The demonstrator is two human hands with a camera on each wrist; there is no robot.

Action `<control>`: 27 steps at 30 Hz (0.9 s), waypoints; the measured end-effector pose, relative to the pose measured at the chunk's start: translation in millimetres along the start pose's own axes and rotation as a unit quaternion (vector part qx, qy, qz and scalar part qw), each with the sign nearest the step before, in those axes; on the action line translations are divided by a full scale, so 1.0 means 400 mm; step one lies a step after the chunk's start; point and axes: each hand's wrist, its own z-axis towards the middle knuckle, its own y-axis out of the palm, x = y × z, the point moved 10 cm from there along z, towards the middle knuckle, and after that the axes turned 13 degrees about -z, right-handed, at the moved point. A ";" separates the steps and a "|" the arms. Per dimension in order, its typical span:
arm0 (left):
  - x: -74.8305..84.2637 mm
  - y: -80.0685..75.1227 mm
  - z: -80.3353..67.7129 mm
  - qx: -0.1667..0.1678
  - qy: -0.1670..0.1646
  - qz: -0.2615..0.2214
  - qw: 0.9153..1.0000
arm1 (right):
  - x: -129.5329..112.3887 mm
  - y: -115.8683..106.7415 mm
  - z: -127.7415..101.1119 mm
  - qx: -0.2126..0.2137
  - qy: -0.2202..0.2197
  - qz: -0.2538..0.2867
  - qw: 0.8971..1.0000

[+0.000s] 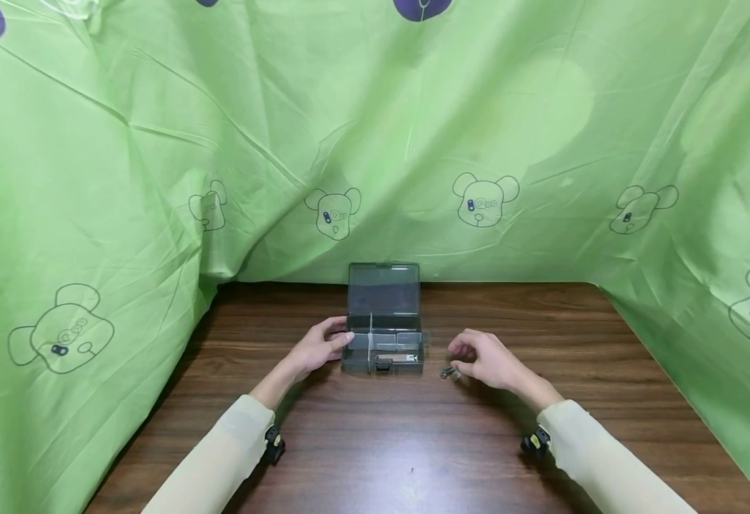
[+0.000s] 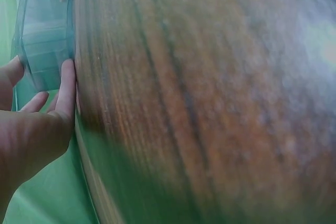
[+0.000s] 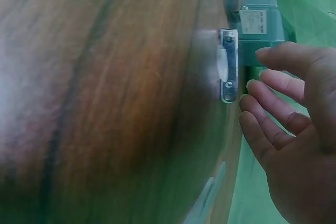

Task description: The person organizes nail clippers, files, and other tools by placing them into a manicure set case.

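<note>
A dark translucent plastic box [image 1: 383, 343] stands on the table with its hinged lid [image 1: 384, 289] raised at the back. Dividers split it into compartments, and a nail clipper [image 1: 396, 358] lies in the front one. My left hand [image 1: 319, 347] grips the box's left end, its thumb at the rim; the left wrist view shows fingers [image 2: 67, 85] against the box [image 2: 46, 30]. To the right of the box lies a small metal nail clipper [image 3: 228, 66] on the table. My right hand [image 1: 487, 358] hovers beside it, fingers loosely bent, apart from it in the right wrist view.
The brown wood-grain table [image 1: 401, 442] reaches back to a green curtain [image 1: 413, 143] printed with bear outlines, which also hangs on both sides. A white label [image 3: 254, 22] shows on the box in the right wrist view.
</note>
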 end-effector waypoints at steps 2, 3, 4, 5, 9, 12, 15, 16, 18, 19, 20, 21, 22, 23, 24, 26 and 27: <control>0.001 0.002 -0.001 -0.001 0.001 0.000 1.000 | 0.004 0.007 -0.005 -0.002 0.000 0.001 1.000; 0.002 0.002 -0.001 -0.001 0.001 0.001 1.000 | 0.004 0.011 -0.007 -0.004 -0.003 0.001 1.000; 0.002 0.002 -0.002 0.000 0.001 0.000 1.000 | 0.004 0.014 -0.009 -0.005 -0.005 -0.001 1.000; 0.001 0.002 -0.002 -0.001 0.000 -0.001 1.000 | 0.003 0.018 -0.011 -0.007 -0.008 -0.006 1.000; 0.001 0.002 -0.003 -0.003 0.002 0.000 1.000 | -0.007 0.030 -0.017 -0.009 -0.029 -0.048 0.998; 0.000 0.001 -0.003 -0.005 0.005 0.004 1.000 | -0.014 0.037 -0.019 -0.007 -0.040 -0.083 0.996; -0.002 0.000 -0.002 -0.007 0.001 0.003 1.000 | -0.019 0.047 -0.018 -0.009 -0.046 -0.101 0.994; -0.002 -0.001 -0.002 -0.008 0.002 0.003 1.000 | -0.021 0.050 -0.017 -0.011 -0.048 -0.103 0.993; -0.003 0.000 -0.002 -0.012 0.002 0.000 1.000 | -0.026 0.053 -0.015 -0.012 -0.051 -0.104 0.993; -0.004 0.000 -0.001 -0.012 0.002 -0.001 1.000 | -0.028 0.055 -0.014 -0.013 -0.052 -0.106 0.993; -0.005 0.000 0.000 -0.013 0.003 -0.001 1.000 | -0.029 0.055 -0.012 -0.013 -0.051 -0.106 0.993; -0.005 0.000 0.000 -0.013 0.003 0.000 1.000 | -0.031 0.056 -0.010 -0.012 -0.051 -0.108 0.993; -0.005 -0.001 0.000 -0.011 0.003 0.000 1.000 | -0.033 0.056 -0.008 -0.011 -0.050 -0.108 0.993; -0.006 -0.001 0.000 -0.008 0.002 0.000 1.000 | -0.034 0.056 -0.007 -0.011 -0.048 -0.107 0.993; -0.006 -0.001 0.000 -0.007 0.001 0.000 1.000 | -0.035 0.055 -0.006 -0.011 -0.045 -0.104 0.993; -0.006 -0.001 0.000 -0.006 0.002 0.000 1.000 | -0.034 0.055 -0.003 -0.013 -0.037 -0.096 0.995; -0.005 0.000 0.000 -0.006 0.002 -0.001 1.000 | -0.033 0.056 -0.001 -0.016 -0.032 -0.087 0.996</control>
